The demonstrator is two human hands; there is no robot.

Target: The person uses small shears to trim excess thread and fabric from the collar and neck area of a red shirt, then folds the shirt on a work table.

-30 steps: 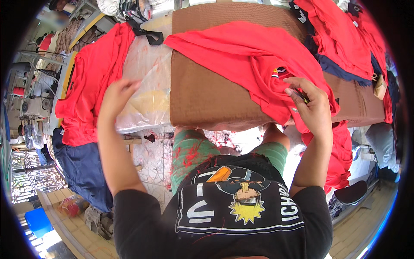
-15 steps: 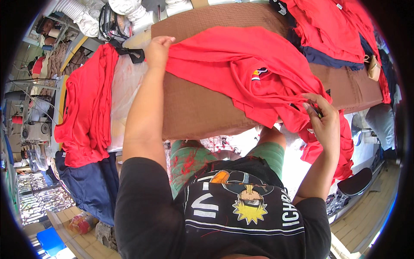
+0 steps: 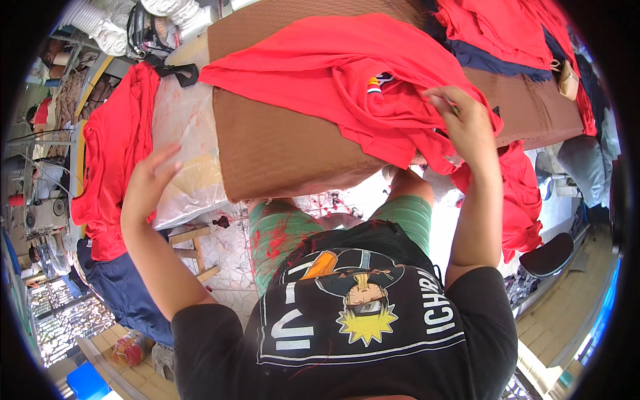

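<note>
A red garment (image 3: pixel 293 70) lies spread and rumpled across the brown-covered table in front of me. A small striped and dark patch shows in its folds. Over its right part hovers my right hand (image 3: pixel 467 127), fingers curled, with a dark sliver between them too small to name. My left hand (image 3: pixel 152 180) is off the garment, fingers apart and holding nothing. It is beside a pile of red garments (image 3: pixel 120 147) at the left, above a clear plastic-covered surface (image 3: pixel 187 133).
The brown table cover (image 3: pixel 280 153) ends just before my knees. At the far right lie more red garments (image 3: pixel 493 33) over navy cloth. Red cloth (image 3: pixel 520 200) hangs off the right side. Navy cloth (image 3: pixel 127 287) hangs below the left pile. A wooden stool (image 3: pixel 193 250) stands at lower left.
My left hand has let go of the garment's left end and moved left and nearer to me. My right hand has shifted up and left over the garment. The view has shifted slightly.
</note>
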